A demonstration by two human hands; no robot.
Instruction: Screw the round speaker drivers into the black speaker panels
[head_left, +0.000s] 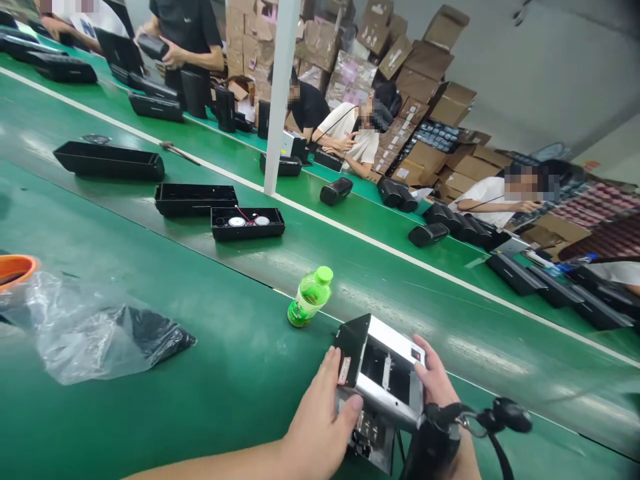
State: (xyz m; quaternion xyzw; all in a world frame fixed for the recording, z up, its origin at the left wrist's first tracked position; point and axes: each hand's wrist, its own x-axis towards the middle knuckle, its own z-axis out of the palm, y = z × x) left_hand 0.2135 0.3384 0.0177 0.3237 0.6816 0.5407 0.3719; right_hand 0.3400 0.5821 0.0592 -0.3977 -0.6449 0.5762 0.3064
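A silver metal box-shaped device (385, 373) with a black side panel sits on the green bench near the bottom edge of the head view. My left hand (323, 417) grips its left side, thumb against the metal edge. My right hand (437, 383) holds its right side, fingers wrapped around the casing, with a black strap and cable on the wrist. A small green bottle (310, 298) with a green cap stands just left of and beyond the device.
Black open housings (247, 223) and long black trays (107, 161) lie on the conveyor belt. A clear plastic bag (85, 330) and an orange bowl (15, 268) sit at left. Other people work across the belt; cardboard boxes (425, 73) pile up behind. A white post (280, 93) stands mid-table.
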